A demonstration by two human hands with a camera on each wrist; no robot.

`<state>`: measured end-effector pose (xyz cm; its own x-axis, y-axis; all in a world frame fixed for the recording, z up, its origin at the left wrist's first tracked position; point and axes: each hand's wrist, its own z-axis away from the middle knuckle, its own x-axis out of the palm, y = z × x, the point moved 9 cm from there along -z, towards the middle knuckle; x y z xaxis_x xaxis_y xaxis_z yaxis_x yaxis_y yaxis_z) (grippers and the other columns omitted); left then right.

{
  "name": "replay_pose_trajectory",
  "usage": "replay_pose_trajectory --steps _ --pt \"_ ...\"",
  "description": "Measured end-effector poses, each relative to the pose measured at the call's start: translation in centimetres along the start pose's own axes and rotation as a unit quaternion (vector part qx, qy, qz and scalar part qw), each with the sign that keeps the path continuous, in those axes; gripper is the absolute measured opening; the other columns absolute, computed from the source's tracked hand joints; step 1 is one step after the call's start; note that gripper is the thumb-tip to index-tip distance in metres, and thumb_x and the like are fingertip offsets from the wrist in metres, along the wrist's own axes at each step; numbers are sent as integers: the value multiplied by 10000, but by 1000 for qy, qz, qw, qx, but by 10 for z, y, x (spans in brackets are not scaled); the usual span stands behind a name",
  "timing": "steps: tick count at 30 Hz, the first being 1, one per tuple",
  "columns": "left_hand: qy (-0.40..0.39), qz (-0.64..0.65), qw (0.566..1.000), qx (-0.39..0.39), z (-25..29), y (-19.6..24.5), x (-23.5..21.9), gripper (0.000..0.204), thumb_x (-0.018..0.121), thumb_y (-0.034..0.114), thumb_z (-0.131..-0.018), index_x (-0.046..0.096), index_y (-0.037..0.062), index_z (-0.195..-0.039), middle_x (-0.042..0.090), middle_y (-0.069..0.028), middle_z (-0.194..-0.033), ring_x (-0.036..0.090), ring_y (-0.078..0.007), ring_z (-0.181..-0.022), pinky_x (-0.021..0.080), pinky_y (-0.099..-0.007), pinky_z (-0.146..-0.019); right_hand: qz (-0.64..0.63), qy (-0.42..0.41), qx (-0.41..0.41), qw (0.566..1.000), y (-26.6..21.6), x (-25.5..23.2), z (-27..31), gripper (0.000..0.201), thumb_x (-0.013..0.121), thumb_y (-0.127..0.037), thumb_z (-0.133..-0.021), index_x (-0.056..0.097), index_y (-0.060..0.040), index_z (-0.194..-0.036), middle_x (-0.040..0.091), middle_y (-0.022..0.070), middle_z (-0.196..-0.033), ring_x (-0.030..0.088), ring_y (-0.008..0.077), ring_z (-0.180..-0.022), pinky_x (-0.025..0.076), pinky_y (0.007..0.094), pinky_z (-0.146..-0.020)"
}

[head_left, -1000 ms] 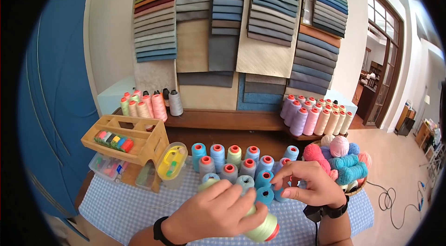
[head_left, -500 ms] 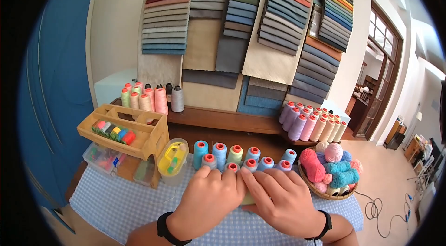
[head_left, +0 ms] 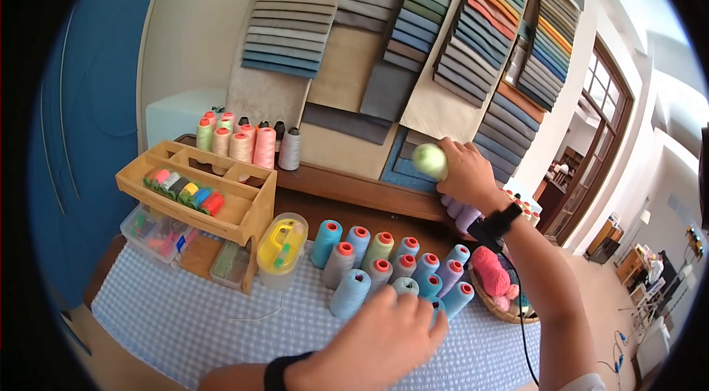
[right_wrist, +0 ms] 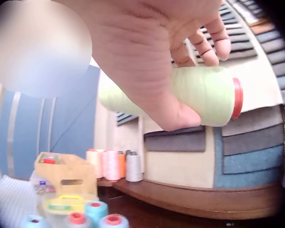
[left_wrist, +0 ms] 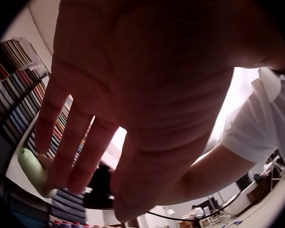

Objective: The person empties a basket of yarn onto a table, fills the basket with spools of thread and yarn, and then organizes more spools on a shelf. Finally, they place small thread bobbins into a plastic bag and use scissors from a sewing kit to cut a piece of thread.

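Observation:
My right hand is raised in front of the hanging fabric swatches and grips a pale green thread spool. Thumb and fingers lie on either side of the spool, and its red base shows in the right wrist view. Low over the front of the table, my left hand has relaxed, extended fingers and nothing in them. Just beyond it stand several blue, grey, green and lilac thread spools, the nearest a light blue spool. The left hand overlaps some of the front spools in the head view.
A wooden organizer and a clear box with a yellow lid stand at the left on the checked cloth. A basket of yarn is at the right. Pink and grey spools line the shelf behind.
The pale green spool has passed from my left hand to my right, which has lifted it up and to the right. My left hand has let go and stays low over the table.

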<state>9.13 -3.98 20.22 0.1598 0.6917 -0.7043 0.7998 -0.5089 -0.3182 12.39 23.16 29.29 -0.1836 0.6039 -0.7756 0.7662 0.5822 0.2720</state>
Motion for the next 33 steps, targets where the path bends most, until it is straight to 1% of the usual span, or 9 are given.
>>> replay_pose_trajectory --steps 1,4,8,9,12,16,18,23,33 --pt "-28 22 999 9 0 13 1 61 624 168 -840 666 127 -828 654 -19 -778 648 -175 -800 468 -316 -736 6 -37 57 998 18 15 -7 603 800 -241 -711 553 -107 -1245 703 160 -1082 655 360 -1075 557 446 -872" --pt "-47 71 996 33 2 41 1 94 611 166 -842 673 107 -802 665 -19 -727 650 -160 -731 455 -308 -707 -77 -75 182 977 60 51 -18 743 824 -283 -667 506 -91 -1311 710 189 -1105 683 378 -1048 556 436 -897" --pt "-6 93 994 63 6 50 -17 88 626 172 -821 671 120 -767 650 -2 -709 631 -145 -705 426 -299 -667 -247 -59 210 944 107 111 -32 711 869 -389 -621 649 -21 -1187 732 175 -1098 710 320 -1027 555 397 -897" --pt "8 87 993 73 6 50 -26 91 631 178 -810 670 122 -751 644 0 -698 625 -142 -699 420 -300 -658 -243 -70 255 933 118 121 -32 614 906 -387 -601 716 -33 -1065 730 90 -910 719 191 -809 557 315 -643" --pt "38 91 990 102 9 47 -43 100 639 190 -778 662 123 -707 620 5 -660 596 -137 -663 395 -301 -618 -229 -132 342 902 122 136 -21 545 898 -376 -636 724 -31 -1020 718 88 -833 697 178 -681 524 300 -532" --pt "76 104 986 105 12 44 -55 117 636 207 -749 653 106 -693 599 -5 -632 567 -142 -615 375 -302 -580 -225 -111 316 915 121 159 -18 474 891 -358 -675 730 -22 -968 709 87 -798 684 167 -629 518 303 -506" --pt "78 120 984 109 13 40 -61 131 636 213 -752 650 101 -685 597 -10 -629 567 -142 -614 371 -303 -578 -254 -185 369 875 124 181 -8 443 886 -328 -702 721 1 -948 712 88 -809 685 159 -608 512 294 -483" --pt "51 140 983 104 12 35 -62 152 630 210 -768 650 89 -680 600 -15 -628 567 -143 -613 368 -306 -574 -284 -183 391 856 128 203 -4 445 897 -237 -723 682 50 -986 690 98 -780 672 185 -562 553 299 -488" --pt "29 158 981 106 9 37 -51 191 619 214 -791 663 64 -682 610 -29 -630 567 -147 -612 378 -322 -578 -389 -141 437 799 148 241 -1 439 870 -175 -761 666 12 -1102 701 144 -1043 736 276 -820 643 346 -587"
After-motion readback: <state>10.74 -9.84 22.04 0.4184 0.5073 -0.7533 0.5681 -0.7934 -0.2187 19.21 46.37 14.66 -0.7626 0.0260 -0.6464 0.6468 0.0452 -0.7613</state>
